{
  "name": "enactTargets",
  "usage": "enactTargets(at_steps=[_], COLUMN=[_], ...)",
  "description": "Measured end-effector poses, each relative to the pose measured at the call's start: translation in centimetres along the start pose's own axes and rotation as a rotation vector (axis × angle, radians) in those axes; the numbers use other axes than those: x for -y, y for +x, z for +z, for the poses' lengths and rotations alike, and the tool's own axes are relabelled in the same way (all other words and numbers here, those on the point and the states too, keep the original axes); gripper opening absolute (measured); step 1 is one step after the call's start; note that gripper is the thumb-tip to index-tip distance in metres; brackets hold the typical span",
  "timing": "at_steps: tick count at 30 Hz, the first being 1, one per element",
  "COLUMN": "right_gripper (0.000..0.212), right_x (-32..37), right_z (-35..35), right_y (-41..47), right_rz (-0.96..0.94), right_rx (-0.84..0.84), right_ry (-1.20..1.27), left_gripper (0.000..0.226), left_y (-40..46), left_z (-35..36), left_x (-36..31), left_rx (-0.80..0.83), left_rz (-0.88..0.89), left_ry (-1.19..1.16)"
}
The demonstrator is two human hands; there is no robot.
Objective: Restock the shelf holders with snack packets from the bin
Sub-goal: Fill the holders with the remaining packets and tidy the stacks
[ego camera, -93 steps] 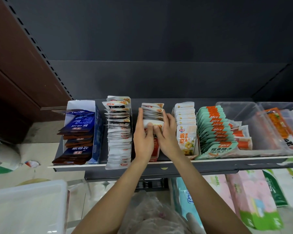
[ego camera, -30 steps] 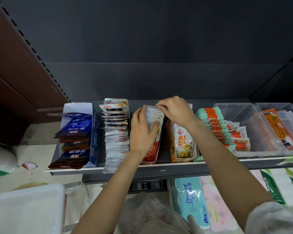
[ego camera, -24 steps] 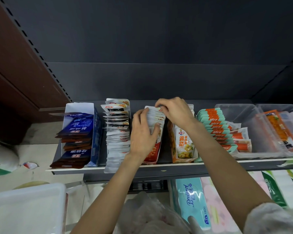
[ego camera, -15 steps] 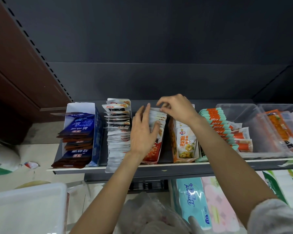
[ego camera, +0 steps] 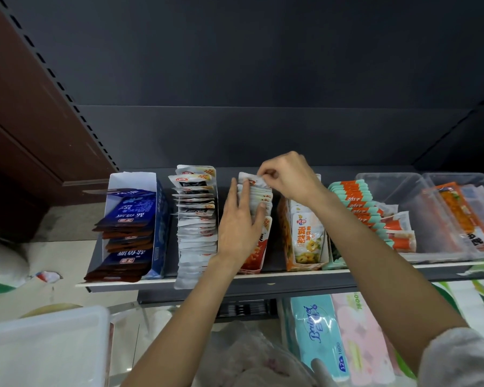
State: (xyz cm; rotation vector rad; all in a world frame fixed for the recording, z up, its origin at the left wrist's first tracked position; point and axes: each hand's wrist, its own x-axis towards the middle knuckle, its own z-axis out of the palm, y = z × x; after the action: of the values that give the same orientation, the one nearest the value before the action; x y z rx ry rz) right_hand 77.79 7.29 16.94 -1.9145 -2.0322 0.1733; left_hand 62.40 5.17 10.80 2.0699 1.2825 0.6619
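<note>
I count two hands: left hand (ego camera: 242,219) flat, fingers straight, pressing the row of white-and-red snack packets (ego camera: 259,202) in the third holder on the dark shelf (ego camera: 263,282); right hand (ego camera: 286,175) pinches the rearmost packet's top. Five holder rows, two clear plastic bins (ego camera: 394,191).

Two bare forearms reach up from the bottom of the frame, each ending in a bare hand: the left hand (ego camera: 239,227) at centre, the right hand (ego camera: 289,177) just above and to its right. Neither wears rings, a watch or gloves. At the lower right corner, a fuzzy white fabric sleeve (ego camera: 458,358) covers the right upper arm.
</note>
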Motion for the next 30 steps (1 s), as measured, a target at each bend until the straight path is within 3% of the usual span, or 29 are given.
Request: enactTargets(at_steps=[5,8,10,13,16,21,26,30], right_gripper=[0.018,0.024,0.03,0.039,0.051,0.066,0.068,0.073], right_x=[0.0,0.2,0.3,2.3,5.4,6.0,5.1,5.2], right_z=[0.2,0.4,0.3,0.7,3.0,5.5,5.8,5.3], right_y=[0.4,-0.1,-1.3,-4.1,-6.0,-5.7,-6.0,-6.1], right_rz=[0.035,0.07,0.16,0.429,0.633,0.698,0.587,0.634], right_rx=[0.139,0.132,0.025,-0.183,-0.133,-0.155,-0.056,-0.086], right_ry=[-0.078,-0.09,0.068,0.538,0.902,1.206,1.225,1.209], left_gripper=[0.064,0.066,0.064,0.063,0.063,0.059,0.063,0.051], left_y=[0.2,0.6,0.8,0.8,0.7,1.2,2.0,1.7], left_z=[0.0,-0.4,-0.5,-0.4,-0.2,-0.1,2.0,0.3], left_x=[-0.1,-0.2,0.0,0.3,0.4,0.3,1.0,0.2], left_rx=[0.026,0.033,-0.001,-0.051,-0.014,0.028,0.226,0.135], left_rz=[-0.012,-0.057,-0.075,-0.12,-0.192,-0.353,-0.406,-0.424], left_ry=[-0.045,-0.191,-0.285,-0.403,-0.493,-0.785,-0.853,-0.849])
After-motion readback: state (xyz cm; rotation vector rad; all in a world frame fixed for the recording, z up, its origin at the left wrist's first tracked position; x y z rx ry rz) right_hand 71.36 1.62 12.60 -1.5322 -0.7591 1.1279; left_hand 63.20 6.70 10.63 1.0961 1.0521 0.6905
